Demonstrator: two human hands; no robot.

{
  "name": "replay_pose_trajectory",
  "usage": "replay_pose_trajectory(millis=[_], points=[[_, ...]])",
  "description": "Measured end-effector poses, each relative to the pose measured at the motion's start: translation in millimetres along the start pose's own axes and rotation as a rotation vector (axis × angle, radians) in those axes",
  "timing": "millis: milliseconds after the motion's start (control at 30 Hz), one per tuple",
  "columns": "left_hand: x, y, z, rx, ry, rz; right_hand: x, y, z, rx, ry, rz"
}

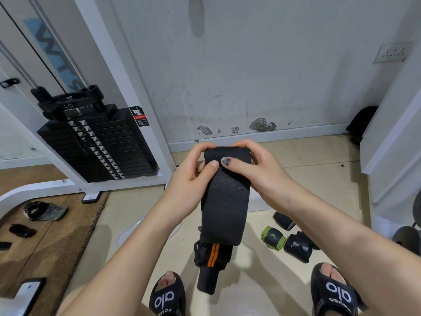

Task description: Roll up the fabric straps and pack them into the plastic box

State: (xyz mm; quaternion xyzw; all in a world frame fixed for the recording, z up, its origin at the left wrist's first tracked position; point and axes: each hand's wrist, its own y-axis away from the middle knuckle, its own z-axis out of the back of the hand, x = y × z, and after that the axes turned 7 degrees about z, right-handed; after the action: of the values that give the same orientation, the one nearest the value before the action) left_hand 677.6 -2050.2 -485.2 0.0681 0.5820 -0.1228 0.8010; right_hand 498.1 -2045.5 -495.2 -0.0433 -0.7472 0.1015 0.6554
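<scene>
A wide black fabric strap (224,210) with two orange stripes near its lower end hangs in front of me, its top end turned over into a small roll. My left hand (193,176) grips the roll's left side, thumb pressed on its front. On the right side my right hand (257,169) holds it the same way. Three rolled straps lie on the floor to the right: a green-edged one (273,237) and two black ones (298,246) (283,220). The clear plastic box (258,201) sits on the floor behind the strap, mostly hidden.
A weight stack machine (98,142) with a white frame stands at left. Dark gloves or pads (45,210) lie on the wooden mat at lower left. My feet in black slides (167,295) (332,290) rest on the beige floor. A white wall rises close ahead.
</scene>
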Motion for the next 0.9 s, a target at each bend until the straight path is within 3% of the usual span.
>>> replay_pose_trajectory(millis=[433, 700, 900], points=[[-1.6, -1.4, 2.6, 0.032, 0.127, 0.048, 5.6, -0.5, 2.1, 0.016, 0.073, 0.062], [-3.1, -1.1, 3.7, -0.003, 0.198, 0.013, 6.6, 0.7, 1.1, 0.072, -0.066, -0.158], [-2.7, -1.8, -2.1, -0.015, 0.161, -0.012, 5.9, 3.7, -4.9, -0.041, 0.076, -0.089]])
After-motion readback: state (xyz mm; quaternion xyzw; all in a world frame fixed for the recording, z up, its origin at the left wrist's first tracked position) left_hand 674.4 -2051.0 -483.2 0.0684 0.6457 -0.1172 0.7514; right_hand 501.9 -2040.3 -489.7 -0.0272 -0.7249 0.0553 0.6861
